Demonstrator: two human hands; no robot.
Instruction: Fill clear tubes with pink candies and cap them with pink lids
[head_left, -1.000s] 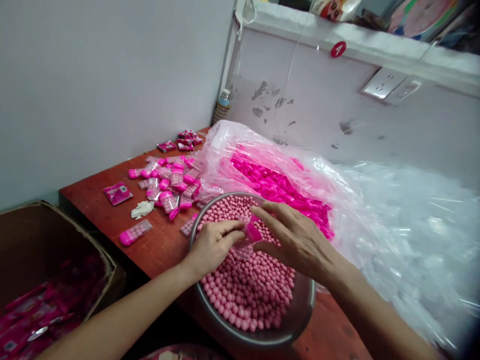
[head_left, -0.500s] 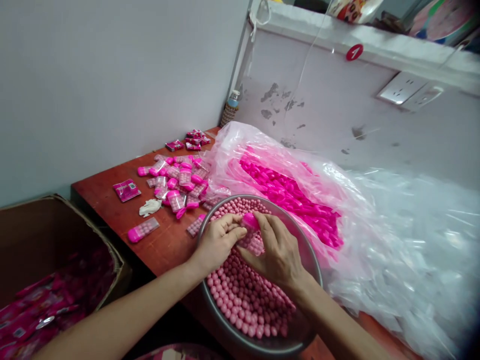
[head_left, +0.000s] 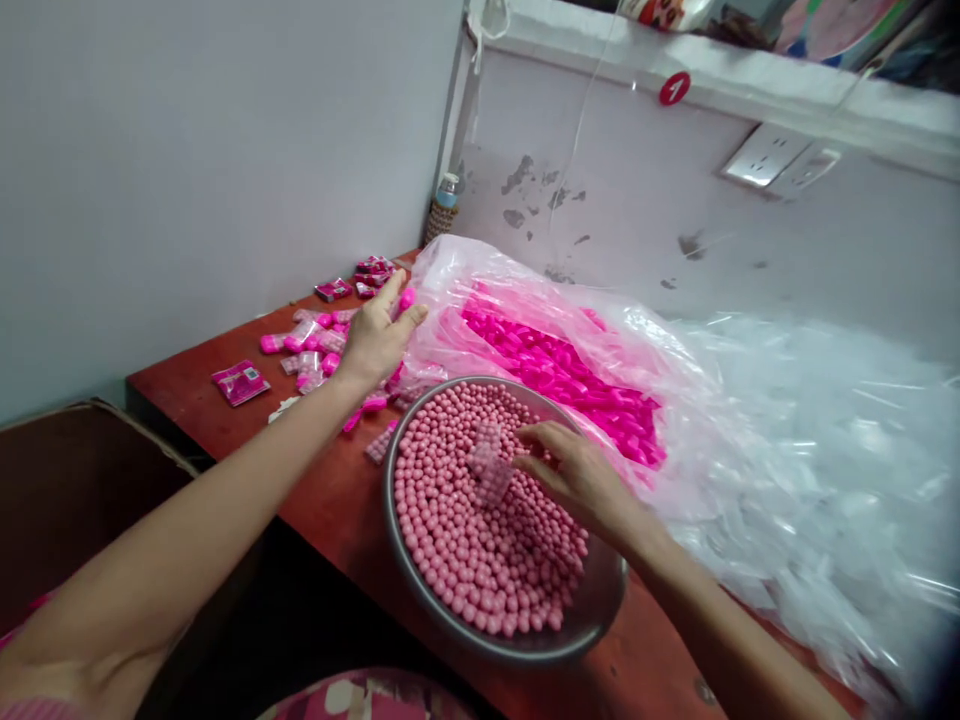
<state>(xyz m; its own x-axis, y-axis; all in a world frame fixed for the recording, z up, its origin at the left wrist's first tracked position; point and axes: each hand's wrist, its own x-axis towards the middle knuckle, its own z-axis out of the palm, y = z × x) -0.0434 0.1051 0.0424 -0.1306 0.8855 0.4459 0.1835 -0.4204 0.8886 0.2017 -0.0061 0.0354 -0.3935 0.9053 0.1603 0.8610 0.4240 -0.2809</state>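
Observation:
A metal bowl (head_left: 392, 520) full of small pink balls (head_left: 465, 540) stands on the red-brown table (head_left: 330, 500). My right hand (head_left: 577, 478) hovers over the balls, its fingers pinched on a clear plastic container (head_left: 491, 465) that is tilted down into them. My left hand (head_left: 377, 335) reaches to the far left over a heap of filled pink-capped containers (head_left: 311, 345). Its fingers are stretched out, and a pink cap (head_left: 407, 298) shows just past the fingertips.
Behind the bowl, a clear bag of bright pink caps (head_left: 570, 375) lies open, and a mound of clear plastic (head_left: 810, 460) fills the right. Pink sachets (head_left: 240, 382) lie on the table's left part. A cardboard box (head_left: 67, 480) stands at the left, a small bottle (head_left: 447, 192) in the corner.
My left hand has left the bowl and swung out to the heap of filled containers. The pink-capped container is gone from between my hands, and my right hand now holds an uncapped clear one.

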